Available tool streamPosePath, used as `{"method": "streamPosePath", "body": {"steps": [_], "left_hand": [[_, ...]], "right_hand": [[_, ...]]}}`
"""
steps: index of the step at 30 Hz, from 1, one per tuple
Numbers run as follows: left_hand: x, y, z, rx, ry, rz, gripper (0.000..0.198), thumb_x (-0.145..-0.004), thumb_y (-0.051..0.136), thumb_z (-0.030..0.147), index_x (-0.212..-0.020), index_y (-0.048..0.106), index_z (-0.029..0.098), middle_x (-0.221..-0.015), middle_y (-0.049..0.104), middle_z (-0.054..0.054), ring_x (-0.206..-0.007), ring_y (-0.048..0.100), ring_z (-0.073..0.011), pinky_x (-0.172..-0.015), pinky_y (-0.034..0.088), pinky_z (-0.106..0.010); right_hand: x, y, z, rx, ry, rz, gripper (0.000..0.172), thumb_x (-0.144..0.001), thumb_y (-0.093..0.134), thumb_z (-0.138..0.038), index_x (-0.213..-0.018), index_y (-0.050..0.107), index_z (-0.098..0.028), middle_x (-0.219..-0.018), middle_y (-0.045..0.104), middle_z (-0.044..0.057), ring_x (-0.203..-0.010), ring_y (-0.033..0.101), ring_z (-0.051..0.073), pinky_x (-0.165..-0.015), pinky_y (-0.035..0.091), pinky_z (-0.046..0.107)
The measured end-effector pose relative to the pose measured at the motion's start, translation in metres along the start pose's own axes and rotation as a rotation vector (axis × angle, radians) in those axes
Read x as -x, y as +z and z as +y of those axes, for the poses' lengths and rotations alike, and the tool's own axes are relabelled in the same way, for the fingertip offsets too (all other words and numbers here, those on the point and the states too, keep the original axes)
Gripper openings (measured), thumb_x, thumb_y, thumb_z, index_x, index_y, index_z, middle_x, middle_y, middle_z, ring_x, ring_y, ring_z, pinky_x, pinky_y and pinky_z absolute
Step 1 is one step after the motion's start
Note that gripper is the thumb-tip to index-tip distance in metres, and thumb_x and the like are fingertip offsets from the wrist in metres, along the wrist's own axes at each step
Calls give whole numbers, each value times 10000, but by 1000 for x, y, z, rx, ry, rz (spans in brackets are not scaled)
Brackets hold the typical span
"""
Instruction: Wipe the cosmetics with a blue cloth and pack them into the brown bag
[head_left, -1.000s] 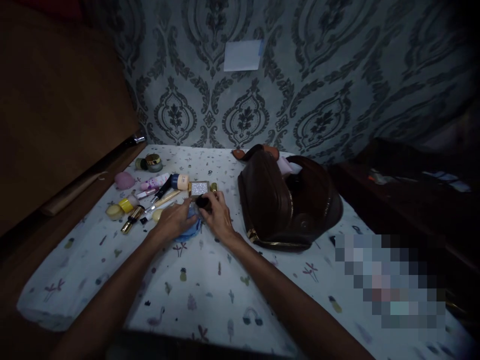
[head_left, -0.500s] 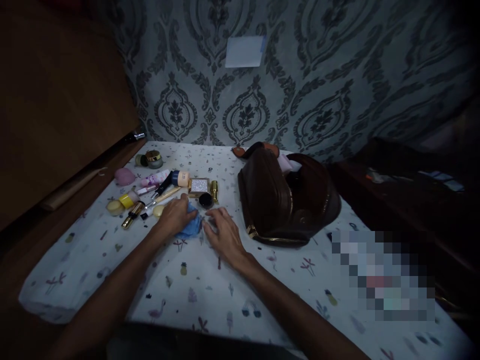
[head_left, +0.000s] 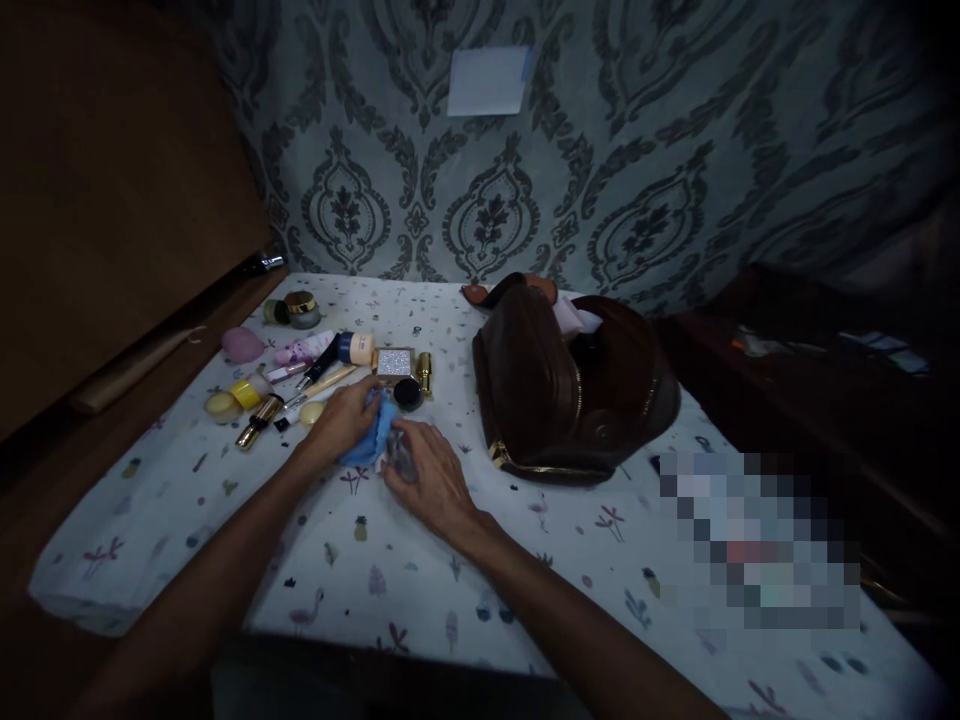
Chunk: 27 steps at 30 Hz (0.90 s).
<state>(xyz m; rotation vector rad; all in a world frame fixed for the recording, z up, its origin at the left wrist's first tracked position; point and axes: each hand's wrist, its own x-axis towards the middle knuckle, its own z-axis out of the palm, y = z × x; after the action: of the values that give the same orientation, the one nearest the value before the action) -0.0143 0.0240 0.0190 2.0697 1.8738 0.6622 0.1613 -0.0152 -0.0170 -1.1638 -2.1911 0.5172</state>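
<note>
My left hand (head_left: 343, 420) is closed on a crumpled blue cloth pouch (head_left: 369, 440) lying on the table. Right beside it, my right hand (head_left: 435, 480) curls its thumb and fingers around a small see-through greyish thing (head_left: 402, 456), whose kind I cannot make out. It sits against the pouch's right edge. Just beyond my fingers lie a round black jar (head_left: 408, 394), a glittery square compact (head_left: 394, 363) and a gold tube (head_left: 424, 374). A pale yellow round sponge (head_left: 310, 412) rests by my left hand.
A brown leather bag (head_left: 532, 390) stands unzipped on my right, pale packets (head_left: 574, 318) inside. Several cosmetics lie left, including a pink sponge (head_left: 241, 345), a gold-capped jar (head_left: 303, 310) and a foundation bottle (head_left: 355, 349). The patterned tablecloth (head_left: 420, 560) reaches the papered wall (head_left: 487, 200).
My right hand has moved slightly left and closed around the small see-through thing by the blue pouch. The left hand stays on the pouch, which now looks fuller. The view has shifted a little.
</note>
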Motion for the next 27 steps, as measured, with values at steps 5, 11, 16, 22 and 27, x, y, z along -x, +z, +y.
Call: {"method": "streamPosePath", "body": {"steps": [5, 11, 16, 22, 27], "left_hand": [[1, -1, 5, 145, 39, 38, 316, -930, 446, 381, -1105, 621, 184, -1026, 720, -80, -1005, 647, -266, -914, 493, -381], [4, -6, 17, 434, 66, -87, 414, -914, 479, 534, -1045, 641, 176, -978, 695, -45, -967, 633, -233, -882, 497, -333], [5, -19, 5, 792, 65, -323, 493, -758, 555, 284, -1237, 604, 174, -1114, 692, -61, -1071, 622, -252, -917, 515, -348], [2, -15, 0, 1040, 59, -336, 407, -727, 648, 251, -1124, 643, 161, -1019, 701, -67, -959, 639, -221, -874, 514, -329], [-3, -16, 2, 1184, -1, -212, 347, -650, 776, 248, -943, 609, 165, -857, 655, -11, -776, 614, -153, -715, 499, -253]], "right_hand": [[0, -7, -1, -100, -101, -31, 467, -887, 532, -212, -1353, 517, -185, -1182, 610, 131, -1115, 568, 282, -981, 509, 456], [1, -8, 0, -162, -194, -42, 433, -942, 533, -311, -1345, 542, -155, -1335, 568, 170, -1263, 525, 301, -1097, 448, 497], [1, -1, 11, -301, -155, 16, 583, -935, 548, -307, -1481, 392, -181, -1501, 450, 176, -1418, 423, 274, -1168, 391, 479], [-5, 5, 15, -498, -123, 110, 531, -926, 530, -265, -1441, 417, -207, -1433, 482, 152, -1327, 505, 250, -1036, 504, 414], [-4, 2, 9, -431, -64, 166, 549, -888, 599, -271, -1403, 414, -224, -1309, 541, 120, -1171, 578, 240, -954, 523, 391]]}}
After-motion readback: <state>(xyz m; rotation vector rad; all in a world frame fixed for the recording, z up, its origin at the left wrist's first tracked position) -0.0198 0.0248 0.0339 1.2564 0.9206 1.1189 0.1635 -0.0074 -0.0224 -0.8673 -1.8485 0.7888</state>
